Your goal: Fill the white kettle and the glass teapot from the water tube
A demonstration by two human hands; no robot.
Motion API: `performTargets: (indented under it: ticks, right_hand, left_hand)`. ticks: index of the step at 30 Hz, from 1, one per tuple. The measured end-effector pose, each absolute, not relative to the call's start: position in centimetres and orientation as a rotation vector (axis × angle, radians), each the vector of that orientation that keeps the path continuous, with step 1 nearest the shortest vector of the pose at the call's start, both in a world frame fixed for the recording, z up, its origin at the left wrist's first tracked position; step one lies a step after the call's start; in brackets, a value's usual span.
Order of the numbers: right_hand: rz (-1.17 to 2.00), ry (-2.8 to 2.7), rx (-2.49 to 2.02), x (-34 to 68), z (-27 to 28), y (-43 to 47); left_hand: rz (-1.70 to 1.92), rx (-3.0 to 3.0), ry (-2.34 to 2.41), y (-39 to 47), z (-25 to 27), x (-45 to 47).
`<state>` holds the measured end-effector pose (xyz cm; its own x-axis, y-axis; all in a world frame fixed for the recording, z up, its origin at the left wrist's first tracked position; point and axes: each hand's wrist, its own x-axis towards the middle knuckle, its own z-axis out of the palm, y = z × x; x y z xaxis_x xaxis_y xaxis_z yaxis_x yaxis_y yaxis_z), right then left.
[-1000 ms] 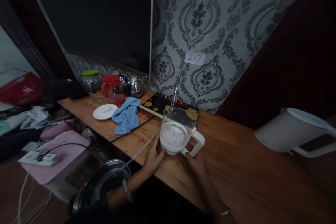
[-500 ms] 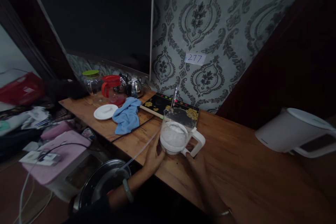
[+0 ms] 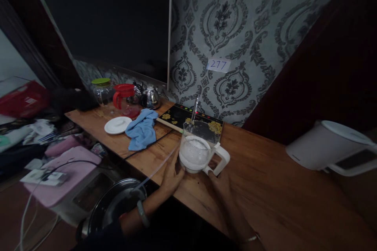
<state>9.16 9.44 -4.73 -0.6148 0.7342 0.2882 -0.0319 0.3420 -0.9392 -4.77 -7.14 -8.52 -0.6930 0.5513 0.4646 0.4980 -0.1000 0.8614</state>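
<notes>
A clear glass teapot (image 3: 198, 147) with a white handle stands on the wooden counter. Something whitish shows low inside it; whether that is liquid or the pot's base I cannot make out. My left hand (image 3: 173, 174) is cupped against its left side, with some fingers behind the glass. My right hand (image 3: 219, 182) has its thumb on the foot of the handle, its other fingers mostly hidden. Just behind the pot lies a black panel with gold flowers (image 3: 173, 117), where a slim shiny spout (image 3: 194, 110) rises and a red light glows.
Left of the panel are a blue cloth (image 3: 143, 129), a white lid (image 3: 118, 124), a red-handled jug (image 3: 126, 102), a green-lidded jar (image 3: 103, 92) and a metal kettle (image 3: 151, 98). A white kettle (image 3: 330, 147) is at right. Below the counter is a metal basin (image 3: 113, 204).
The view has shifted very slightly. Both hands stay at the teapot in the same place, and the whitish part inside it looks a little brighter and sharper.
</notes>
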Motion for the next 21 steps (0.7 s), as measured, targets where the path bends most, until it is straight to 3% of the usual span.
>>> performTargets:
  ticks: [21]
  right_hand:
    - [1.38,-1.87,-0.638,9.13,-4.47,9.26]
  left_hand:
    - [1.946,1.263,2.146,-7.01,-9.02,-4.92]
